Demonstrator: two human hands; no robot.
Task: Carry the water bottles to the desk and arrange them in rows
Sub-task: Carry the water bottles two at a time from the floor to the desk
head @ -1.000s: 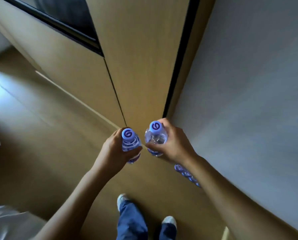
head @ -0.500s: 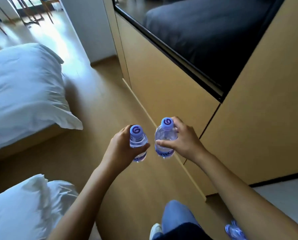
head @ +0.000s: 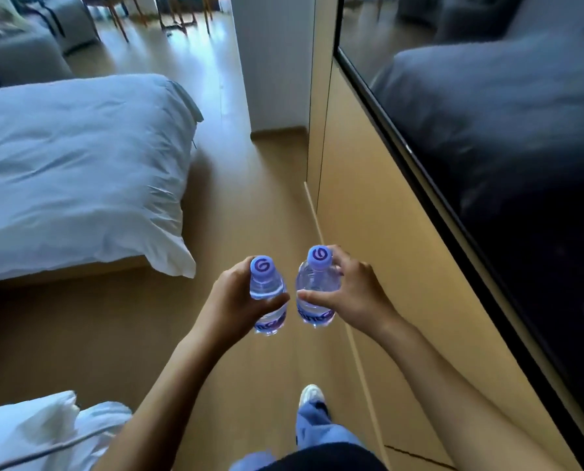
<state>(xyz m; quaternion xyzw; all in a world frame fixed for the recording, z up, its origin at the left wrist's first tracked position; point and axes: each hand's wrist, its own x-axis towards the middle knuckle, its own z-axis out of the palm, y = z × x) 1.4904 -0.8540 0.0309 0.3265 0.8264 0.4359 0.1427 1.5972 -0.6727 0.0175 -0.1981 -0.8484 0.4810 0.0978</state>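
Curling round one upright water bottle each, the left hand (head: 231, 300) and right hand (head: 355, 294) are gripping the left bottle (head: 266, 297) and right bottle (head: 314, 294) side by side above the wooden floor (head: 249, 205).

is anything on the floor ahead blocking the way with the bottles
Nothing visible does. The floor strip between bed and cabinet looks bare ahead of the bottles in both hands. No desk is identifiable.

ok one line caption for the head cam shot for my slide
Left hand and right hand each carry an upright water bottle past a white bed.
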